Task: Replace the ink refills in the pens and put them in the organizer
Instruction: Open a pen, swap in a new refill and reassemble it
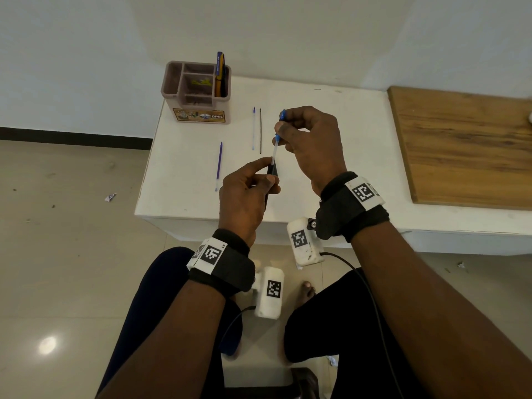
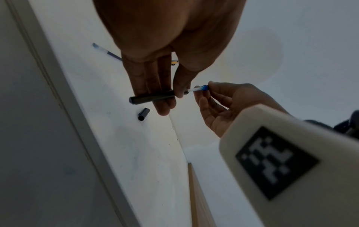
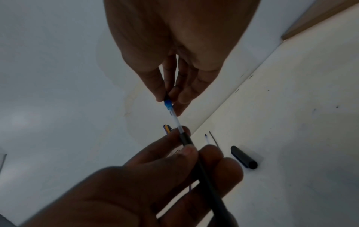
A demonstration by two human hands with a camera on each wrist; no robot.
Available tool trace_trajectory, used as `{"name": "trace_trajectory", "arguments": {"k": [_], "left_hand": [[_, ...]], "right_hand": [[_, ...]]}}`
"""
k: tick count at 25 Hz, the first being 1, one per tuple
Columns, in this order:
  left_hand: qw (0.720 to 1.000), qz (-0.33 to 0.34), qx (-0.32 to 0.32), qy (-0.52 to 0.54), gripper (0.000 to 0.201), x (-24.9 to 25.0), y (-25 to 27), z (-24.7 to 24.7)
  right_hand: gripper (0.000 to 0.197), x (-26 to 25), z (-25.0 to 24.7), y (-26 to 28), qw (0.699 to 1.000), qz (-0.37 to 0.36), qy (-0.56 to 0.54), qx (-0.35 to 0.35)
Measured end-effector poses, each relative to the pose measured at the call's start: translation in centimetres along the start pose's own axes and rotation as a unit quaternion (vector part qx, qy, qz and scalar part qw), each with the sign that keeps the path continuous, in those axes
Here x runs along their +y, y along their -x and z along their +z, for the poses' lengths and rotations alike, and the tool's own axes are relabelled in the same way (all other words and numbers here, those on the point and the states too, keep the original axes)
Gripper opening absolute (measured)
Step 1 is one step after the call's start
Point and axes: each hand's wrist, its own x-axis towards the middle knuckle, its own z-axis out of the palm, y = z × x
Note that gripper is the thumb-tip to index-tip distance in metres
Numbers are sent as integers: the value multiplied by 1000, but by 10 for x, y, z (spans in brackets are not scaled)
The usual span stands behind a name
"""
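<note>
Fingers of my left hand curl round a black pen barrel, thumb and forefinger pinching its open mouth, while my right hand pinches the blue-collared end of a clear refill whose other end sits inside that barrel; both are held above the white table, not touching it. At twelve o'clock from my left hand two thin refills lie side by side, one clear with a blue tip, one dark. At ten o'clock lies a purple refill. Farther off at eleven o'clock stands the brown organizer, pens upright in its right compartment. A black pen cap lies on the table near my hands.
</note>
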Motion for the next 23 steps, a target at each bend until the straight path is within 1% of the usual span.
{"name": "trace_trajectory", "arguments": {"k": [9, 12, 14, 16, 17, 20, 21, 23], "left_hand": [[1000, -5, 3, -19, 33, -1, 1, 2], [1000, -8, 5, -11, 32, -2, 0, 1], [1000, -10, 12, -9, 32, -2, -1, 0], [1000, -15, 23, -3, 32, -2, -2, -2], [1000, -16, 27, 0, 32, -1, -2, -2], [999, -20, 31, 4, 32, -2, -1, -2], [999, -19, 32, 3, 32, -2, -1, -3], [999, -18, 33, 1, 32, -3, -1, -4]], "right_hand": [[19, -15, -6, -15, 999, -17, -34, 26], [18, -24, -14, -28, 998, -28, -38, 44], [15, -21, -21, -35, 997, -21, -37, 63], [9, -4, -24, -35, 998, 11, -2, 68], [9, 10, -22, -32, 997, 35, 31, 60], [19, 59, -8, -16, 985, 95, 143, -12], [22, 72, -3, -9, 978, 103, 180, -32], [23, 86, 3, 0, 965, 101, 236, -52]]}}
